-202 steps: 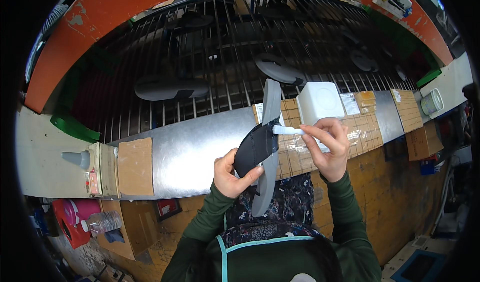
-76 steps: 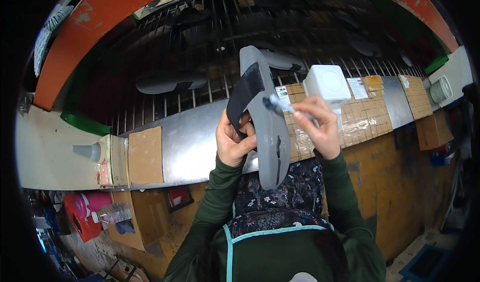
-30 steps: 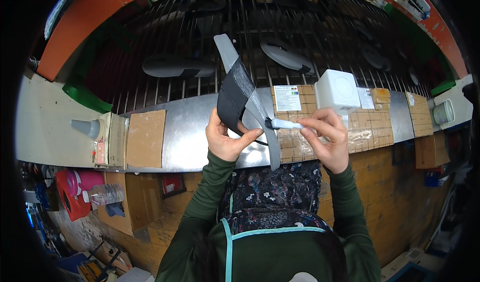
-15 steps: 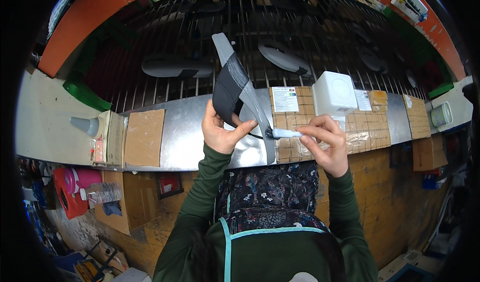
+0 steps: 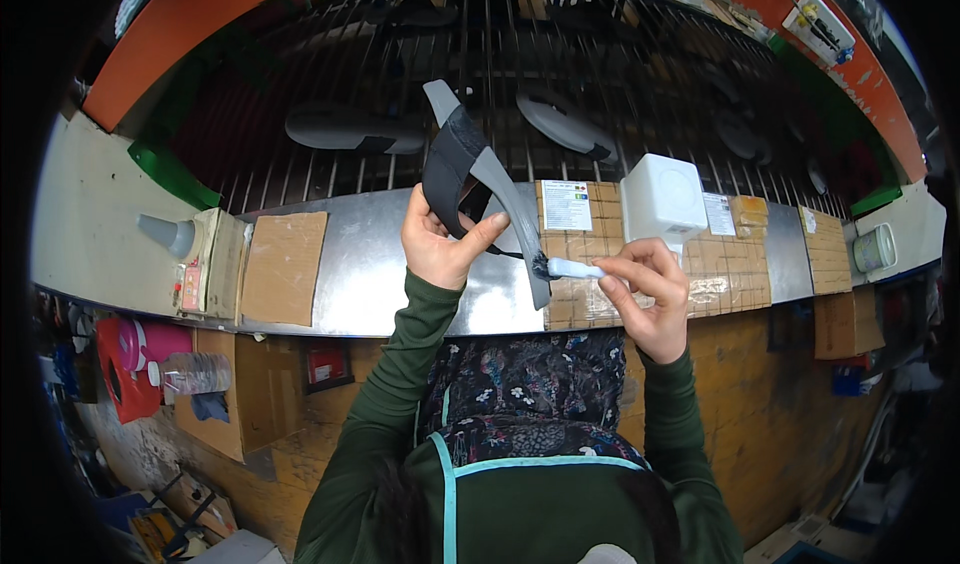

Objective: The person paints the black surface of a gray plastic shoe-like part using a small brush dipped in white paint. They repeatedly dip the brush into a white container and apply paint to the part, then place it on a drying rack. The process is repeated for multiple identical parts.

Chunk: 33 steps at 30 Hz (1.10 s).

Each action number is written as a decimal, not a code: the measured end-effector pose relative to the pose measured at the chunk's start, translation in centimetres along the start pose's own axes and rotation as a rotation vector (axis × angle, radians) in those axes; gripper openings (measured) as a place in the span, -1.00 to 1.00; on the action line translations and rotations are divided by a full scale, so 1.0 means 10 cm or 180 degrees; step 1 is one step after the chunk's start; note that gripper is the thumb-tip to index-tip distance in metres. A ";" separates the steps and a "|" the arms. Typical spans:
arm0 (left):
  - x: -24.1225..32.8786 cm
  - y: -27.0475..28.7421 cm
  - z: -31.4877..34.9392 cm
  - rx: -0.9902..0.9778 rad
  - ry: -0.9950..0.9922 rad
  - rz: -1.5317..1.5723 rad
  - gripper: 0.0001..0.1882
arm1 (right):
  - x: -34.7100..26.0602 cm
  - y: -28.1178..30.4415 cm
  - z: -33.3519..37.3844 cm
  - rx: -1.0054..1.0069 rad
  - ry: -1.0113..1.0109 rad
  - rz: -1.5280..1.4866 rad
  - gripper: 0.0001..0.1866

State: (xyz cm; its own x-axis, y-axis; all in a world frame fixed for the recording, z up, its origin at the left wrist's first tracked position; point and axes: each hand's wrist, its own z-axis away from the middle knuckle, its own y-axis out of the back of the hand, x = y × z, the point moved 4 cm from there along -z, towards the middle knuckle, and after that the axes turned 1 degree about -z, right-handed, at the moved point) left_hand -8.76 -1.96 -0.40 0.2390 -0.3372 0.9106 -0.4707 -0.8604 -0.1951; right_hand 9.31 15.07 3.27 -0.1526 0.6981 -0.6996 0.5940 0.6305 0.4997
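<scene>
My left hand [image 5: 438, 247] grips a sandal [image 5: 506, 189] by its black strap, thumb on the near side. The sandal is tilted on edge, its grey sole turned mostly edge-on, with a dark wet-looking band near the upper part. Between the thumb and fingers of my right hand [image 5: 652, 299] is a brush [image 5: 573, 268] with a pale handle. Its dark bristles touch the sole's edge near the lower end. Just beyond my right hand stands a white square plastic container [image 5: 663, 199].
A rack of metal rods [image 5: 385, 172] carries several grey soles, one sole [image 5: 345, 129] at left and another sole [image 5: 566, 124] at centre. Cardboard [image 5: 284, 269] lies left on the metal ledge [image 5: 365, 264]. A grey cone [image 5: 166, 235] is farther left; a plastic bottle [image 5: 195, 374] sits below.
The sandal's top end has dipped slightly, and its lower end has risen a little. The brush has stayed against the sole's edge. The whole view has shifted slightly.
</scene>
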 end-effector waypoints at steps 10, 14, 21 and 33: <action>-0.04 -0.07 -0.03 0.0248 0.0204 0.0490 -0.53 | -0.09 0.04 -0.05 0.0166 0.0216 0.0217 -0.79; -0.08 -0.10 -0.02 0.0385 0.0477 0.0624 -0.59 | -0.17 0.06 -0.10 0.0195 0.0513 0.0430 -0.80; -0.09 -0.13 -0.07 0.0213 0.1040 0.0740 -0.74 | -0.26 0.10 -0.23 0.0365 0.0662 0.0731 -0.77; -0.12 -0.18 -0.19 -0.0327 0.2206 0.0566 -0.70 | -0.35 0.17 -0.47 0.0382 0.1147 0.0884 -0.75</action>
State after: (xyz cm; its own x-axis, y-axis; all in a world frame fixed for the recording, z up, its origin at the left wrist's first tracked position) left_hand -9.82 0.78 -0.43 -0.4262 -0.1195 0.8967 -0.5381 -0.7633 -0.3575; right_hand 7.10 15.26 9.00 -0.2269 0.9215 -0.3152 0.7351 0.3744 0.5652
